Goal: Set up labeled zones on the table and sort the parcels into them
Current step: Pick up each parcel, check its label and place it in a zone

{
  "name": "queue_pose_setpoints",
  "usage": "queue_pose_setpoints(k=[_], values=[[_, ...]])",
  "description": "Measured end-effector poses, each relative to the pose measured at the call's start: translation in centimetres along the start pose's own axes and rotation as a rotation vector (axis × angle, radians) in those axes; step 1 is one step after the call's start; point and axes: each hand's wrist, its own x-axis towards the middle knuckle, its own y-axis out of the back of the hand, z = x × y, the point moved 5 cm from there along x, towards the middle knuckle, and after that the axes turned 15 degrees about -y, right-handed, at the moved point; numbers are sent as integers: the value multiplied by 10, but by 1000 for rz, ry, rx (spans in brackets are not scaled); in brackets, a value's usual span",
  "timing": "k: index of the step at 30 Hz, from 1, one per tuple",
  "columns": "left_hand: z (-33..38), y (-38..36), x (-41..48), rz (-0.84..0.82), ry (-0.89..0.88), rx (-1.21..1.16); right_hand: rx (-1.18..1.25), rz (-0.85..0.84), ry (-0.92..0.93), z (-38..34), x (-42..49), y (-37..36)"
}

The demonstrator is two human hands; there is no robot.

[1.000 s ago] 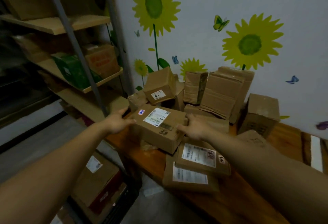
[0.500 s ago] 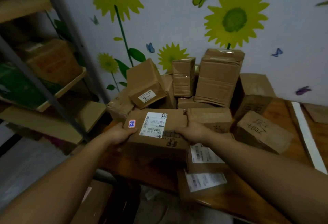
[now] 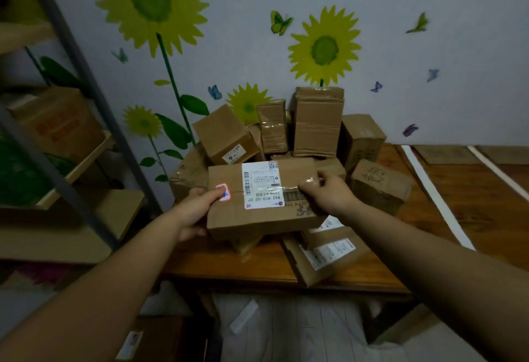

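Observation:
A brown cardboard parcel (image 3: 257, 218) with a white shipping label and a small red-and-blue sticker is held above the front of the wooden table (image 3: 458, 218). My left hand (image 3: 197, 209) grips its left end, thumb on top by the sticker. My right hand (image 3: 326, 195) holds its right end, fingers curled over the taped top. Behind it a heap of brown parcels (image 3: 317, 124) leans against the wall. Two flat parcels (image 3: 323, 255) with white labels lie under and right of the held one. White tape strips (image 3: 435, 195) run across the table's right part.
A metal-framed shelf unit (image 3: 71, 158) with wooden boards, boxes and a green package stands at the left. A parcel with black handwriting (image 3: 378, 184) sits right of the heap. More boxes (image 3: 154, 338) and pale sacks lie on the floor below the table edge.
The parcel has been lifted off the pile and drawn toward me, its label now facing up more squarely. The view has swung right and down over the table.

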Motion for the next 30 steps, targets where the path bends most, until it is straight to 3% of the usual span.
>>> queue_pose_setpoints(k=[4,9,13,17,23,27,30], values=[[27,-14,-13,-15,-152,-100,241,-64,45,0,-22,25],[61,-65,-34,-41,-281,-384,614,-146,-65,4,-41,47],[85,-118,-52,-26,-380,-459,742,-190,96,-15,-61,55],[107,-136,-64,-69,-410,-258,748,-88,240,-19,-69,97],[140,-152,-72,-246,-452,-233,538,-316,218,-4,-73,116],[150,-162,-69,-129,-507,-378,597,-220,167,5,-71,124],[154,-177,-75,-33,-547,-477,729,-264,68,15,-67,122]])
